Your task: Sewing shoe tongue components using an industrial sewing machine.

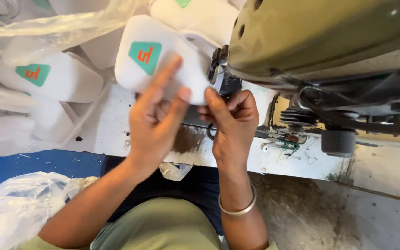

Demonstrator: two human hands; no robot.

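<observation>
I hold a white fabric piece [158, 55] with a teal patch bearing an orange mark up against the needle area [221, 74] of an olive-green sewing machine [320, 37]. My left hand [156, 125] lies flat under and against the piece, fingers spread upward. My right hand [230, 122], with a metal bangle on the wrist, pinches the piece's right edge just below the presser foot.
More white pieces with the same teal patch [47, 76] lie piled at the left, partly under clear plastic [47, 23]. A crumpled plastic bag [15, 203] sits at lower left. The worn white machine table [302, 162] carries thread scraps and the machine's dark mechanism [339, 125].
</observation>
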